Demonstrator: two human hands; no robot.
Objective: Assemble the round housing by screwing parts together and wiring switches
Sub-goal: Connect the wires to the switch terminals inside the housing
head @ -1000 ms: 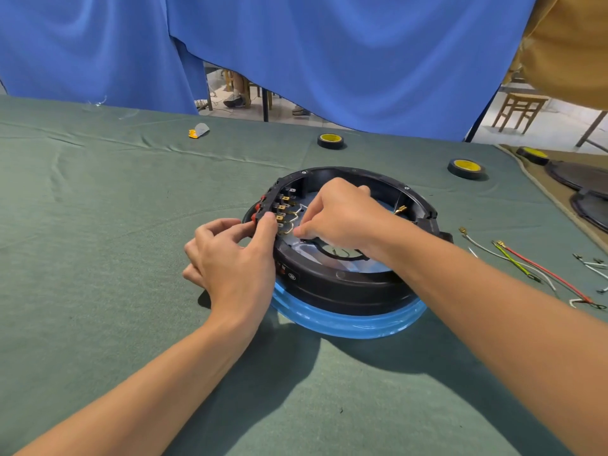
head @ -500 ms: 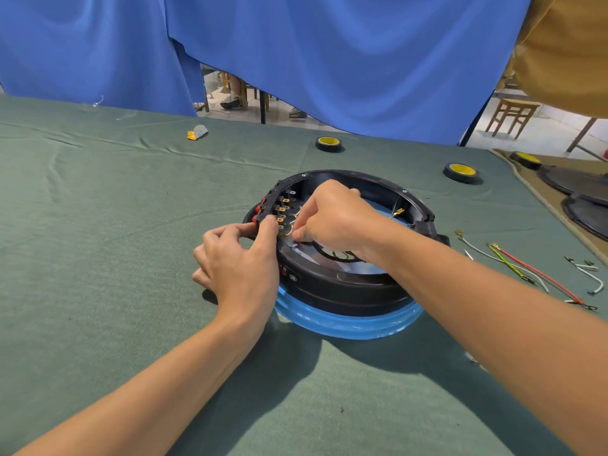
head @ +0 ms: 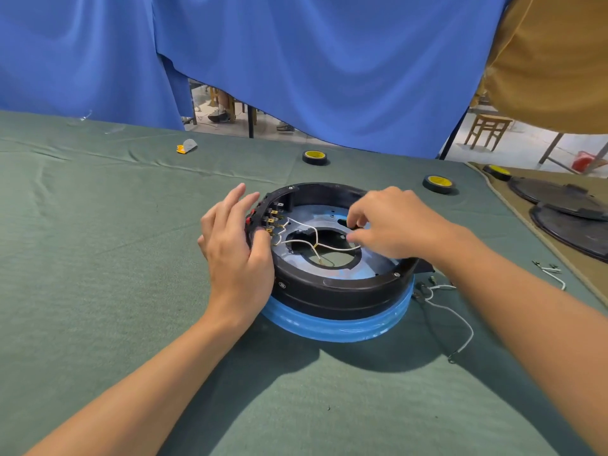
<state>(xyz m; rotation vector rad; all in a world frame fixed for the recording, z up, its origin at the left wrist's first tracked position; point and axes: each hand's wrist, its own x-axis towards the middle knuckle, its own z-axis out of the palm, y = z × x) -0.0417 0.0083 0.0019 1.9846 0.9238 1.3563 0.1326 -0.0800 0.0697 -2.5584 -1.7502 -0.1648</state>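
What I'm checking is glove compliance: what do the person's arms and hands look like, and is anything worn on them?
No gloves: the left hand and right hand are bare, and no rings show on the visible fingers. The left forearm and right forearm are bare to the frame edge, with no sleeve, watch, bracelet or marking in view.

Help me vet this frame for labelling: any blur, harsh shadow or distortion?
Head view: the right hand is motion-blurred at its fingers; left hand and round housing sharp; soft shadows fall toward the camera on the green cloth; wide lens bows the edges.
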